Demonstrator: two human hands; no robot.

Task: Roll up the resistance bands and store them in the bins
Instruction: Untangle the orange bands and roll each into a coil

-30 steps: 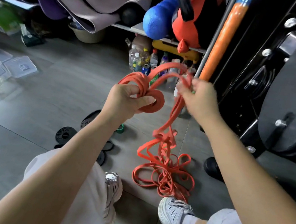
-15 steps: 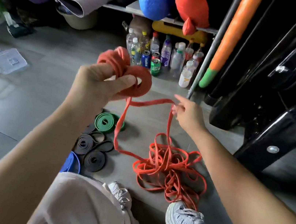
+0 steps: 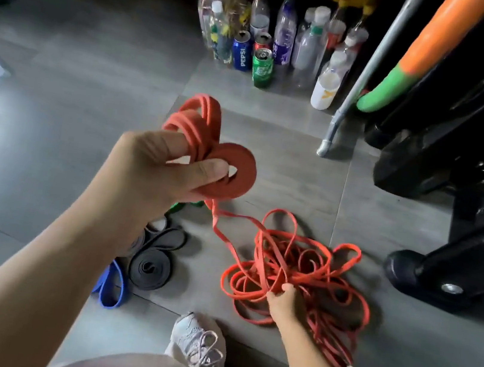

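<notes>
Grey floor tiles [image 3: 75, 95] carry one tangled orange heap [image 3: 299, 273] at 4 o'clock, its strands pinched by the right hand [image 3: 283, 298]. At centre the left hand [image 3: 154, 170] grips one orange coil [image 3: 245, 180]. One grey roll [image 3: 149, 268] and one blue band [image 3: 108, 301] at 7, three cans [image 3: 261, 66] at 12.

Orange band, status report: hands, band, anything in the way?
Left hand grips the rolled orange coil. Right hand grips the loose orange tangle on the floor. Strands heavily crossed; grey roll nearby.

Orange band [image 3: 235, 176] partly wound into a flat coil raised above the floor [image 3: 90, 97], loose remainder tangled below, black band [image 3: 149, 268] rolled tight beside a limp blue band [image 3: 112, 286], green band [image 3: 179, 207] mostly hidden
</notes>
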